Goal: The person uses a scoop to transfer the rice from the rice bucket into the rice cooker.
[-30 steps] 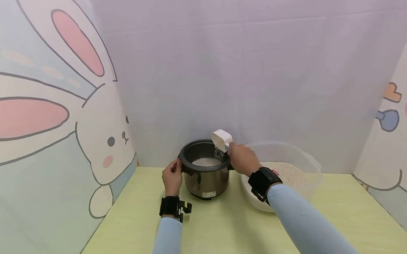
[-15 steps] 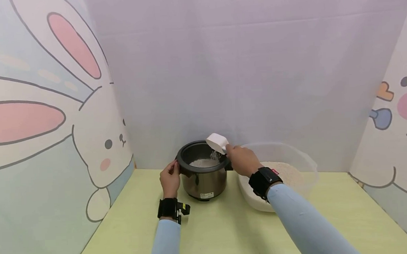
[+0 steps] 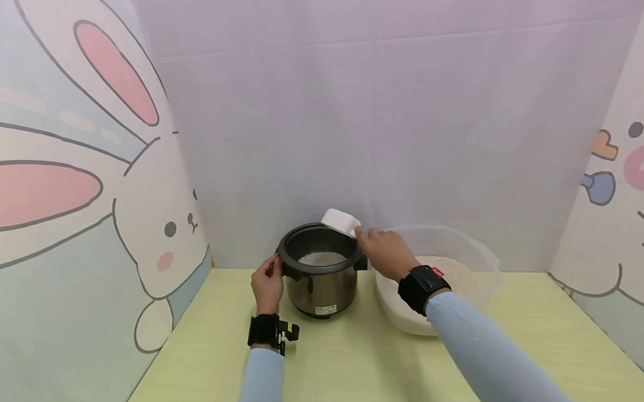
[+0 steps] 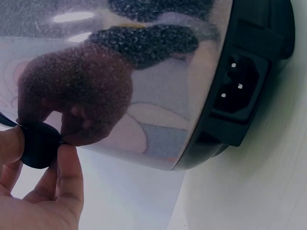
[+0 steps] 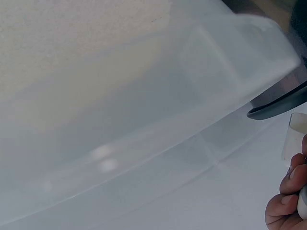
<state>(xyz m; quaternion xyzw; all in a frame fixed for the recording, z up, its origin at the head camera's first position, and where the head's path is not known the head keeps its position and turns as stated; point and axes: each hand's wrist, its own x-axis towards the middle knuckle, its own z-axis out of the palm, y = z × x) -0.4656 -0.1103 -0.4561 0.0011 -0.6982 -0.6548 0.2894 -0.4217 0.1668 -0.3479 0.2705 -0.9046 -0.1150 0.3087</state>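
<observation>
A rice cooker with a dark inner pot stands lidless on the table. White rice lies at the bottom of the pot. My left hand pinches the cooker's black side handle between thumb and fingers. Over the pot's back right rim, my right hand holds a white scoop by its handle, mouth tipped down towards the pot. No falling grains are visible under it. In the right wrist view, the curled fingers and part of the scoop show at the right edge.
A translucent plastic container holding rice stands right of the cooker, partly behind my right forearm. In the left wrist view, a power socket shows on the cooker's side. A pale curtain hangs behind the yellow-green table.
The stream of rice falling from the scoop has stopped. The scoop has tipped further over and shifted left. My left hand keeps its hold on the cooker's handle.
</observation>
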